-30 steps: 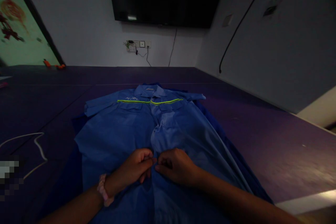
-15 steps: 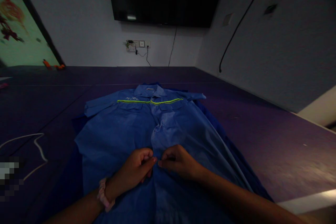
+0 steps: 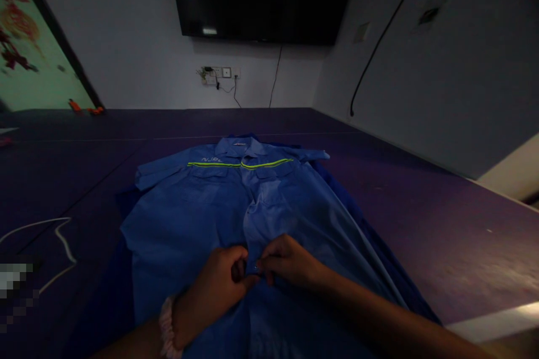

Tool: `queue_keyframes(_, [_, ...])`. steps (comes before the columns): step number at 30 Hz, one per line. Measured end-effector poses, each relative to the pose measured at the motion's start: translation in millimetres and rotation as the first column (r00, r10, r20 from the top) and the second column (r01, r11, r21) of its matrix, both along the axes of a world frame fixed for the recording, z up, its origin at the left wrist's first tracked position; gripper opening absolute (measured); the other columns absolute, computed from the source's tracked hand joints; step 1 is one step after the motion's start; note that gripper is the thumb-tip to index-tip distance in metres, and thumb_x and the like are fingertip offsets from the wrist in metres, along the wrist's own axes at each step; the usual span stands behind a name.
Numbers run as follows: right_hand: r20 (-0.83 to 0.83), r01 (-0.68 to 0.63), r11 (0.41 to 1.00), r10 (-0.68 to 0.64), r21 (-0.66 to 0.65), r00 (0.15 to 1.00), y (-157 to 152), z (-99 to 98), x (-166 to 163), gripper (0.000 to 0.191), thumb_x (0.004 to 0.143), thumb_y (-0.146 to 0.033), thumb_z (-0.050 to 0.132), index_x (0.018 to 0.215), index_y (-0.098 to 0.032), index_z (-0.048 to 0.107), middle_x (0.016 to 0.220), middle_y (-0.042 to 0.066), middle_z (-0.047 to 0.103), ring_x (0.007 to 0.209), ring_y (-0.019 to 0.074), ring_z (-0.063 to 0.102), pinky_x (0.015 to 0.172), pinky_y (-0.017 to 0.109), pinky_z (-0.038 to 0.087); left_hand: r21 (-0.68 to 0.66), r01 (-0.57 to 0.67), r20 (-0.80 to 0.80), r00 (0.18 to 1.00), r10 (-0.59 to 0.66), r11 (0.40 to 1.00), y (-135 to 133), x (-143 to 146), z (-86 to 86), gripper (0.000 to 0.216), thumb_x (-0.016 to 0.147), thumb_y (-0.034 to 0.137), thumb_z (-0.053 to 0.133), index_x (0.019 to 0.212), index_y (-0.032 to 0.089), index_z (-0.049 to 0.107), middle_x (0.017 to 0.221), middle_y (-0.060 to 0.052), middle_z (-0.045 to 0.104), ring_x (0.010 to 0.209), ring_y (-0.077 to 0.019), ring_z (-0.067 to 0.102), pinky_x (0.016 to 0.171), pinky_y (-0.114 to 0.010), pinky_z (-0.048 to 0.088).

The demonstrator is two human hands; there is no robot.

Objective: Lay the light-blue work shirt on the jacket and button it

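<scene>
A blue short-sleeved work shirt (image 3: 181, 219) lies face up, its collar away from me and a yellow-green stripe across the chest. Both hands are at its front placket, below the chest pockets. My left hand (image 3: 225, 275), with a pink scrunchie (image 3: 168, 328) on the wrist, pinches the left side of the placket. From the right, my right hand (image 3: 286, 261) pinches the same edge between thumb and forefinger. A small shiny snap button (image 3: 256, 267) shows between the fingertips. Darker blue cloth (image 3: 107, 291) lies under the shirt.
The shirt rests on a dark purple surface (image 3: 404, 207). A white cable (image 3: 63, 241) lies at the left. Beyond are a wall with sockets (image 3: 217, 73), a black screen (image 3: 269, 0) and a hanging black cable (image 3: 374, 56). Small orange objects (image 3: 84, 107) sit far left.
My fingers have taken up the placket edge and turned it, so the snap button now shows. My left hand has tilted and moved slightly down; my right fingertips have come closer to it.
</scene>
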State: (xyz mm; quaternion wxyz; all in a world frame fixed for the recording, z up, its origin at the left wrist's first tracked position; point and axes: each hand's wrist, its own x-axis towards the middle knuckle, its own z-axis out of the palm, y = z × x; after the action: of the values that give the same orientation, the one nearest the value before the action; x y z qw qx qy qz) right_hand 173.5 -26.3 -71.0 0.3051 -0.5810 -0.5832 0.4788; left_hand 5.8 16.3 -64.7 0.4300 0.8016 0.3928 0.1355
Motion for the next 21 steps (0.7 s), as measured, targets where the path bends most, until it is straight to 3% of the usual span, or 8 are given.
queue_keyframes(6, [0.001, -0.024, 1.000, 0.024, 0.012, 1.000, 1.0, -2.9, 0.9, 0.024, 0.073, -0.020, 0.054, 0.051, -0.013, 0.061, 0.042, -0.004, 0.051, 0.038, 0.0050, 0.036, 0.039, 0.018, 0.024, 0.149, -0.024, 0.007, 1.000, 0.023, 0.989, -6.9, 2.2, -3.2, 0.013, 0.069, 0.024, 0.059, 0.060, 0.018, 0.052, 0.051, 0.004, 0.049, 0.051, -0.0108, 0.047, 0.053, -0.022, 0.031])
queue_keyframes(13, [0.107, -0.048, 0.996, 0.041, 0.069, 0.993, -0.6, 2.2, 2.2, 0.031, 0.080, -0.027, 0.049, 0.056, -0.012, 0.062, 0.045, -0.002, 0.053, 0.038, 0.0058, 0.037, 0.040, 0.019, 0.025, 0.138, -0.025, 0.074, 0.997, 0.015, 0.990, -4.5, 1.8, -3.2, 0.020, 0.070, 0.024, 0.059, 0.055, 0.018, 0.047, 0.050, 0.004, 0.046, 0.048, -0.0098, 0.042, 0.051, -0.022, 0.029])
queue_keyframes(21, [0.131, -0.069, 0.988, 0.051, 0.139, 0.990, -1.8, 1.5, 1.1, 0.032, 0.081, -0.022, 0.044, 0.054, -0.014, 0.058, 0.046, -0.002, 0.052, 0.044, 0.0074, 0.044, 0.047, 0.018, 0.033, 0.191, 0.025, 0.092, 0.995, -0.044, 0.981, -3.2, 0.5, 0.1, 0.021, 0.071, 0.020, 0.056, 0.056, 0.018, 0.043, 0.056, 0.004, 0.045, 0.054, -0.0103, 0.043, 0.055, -0.022, 0.031])
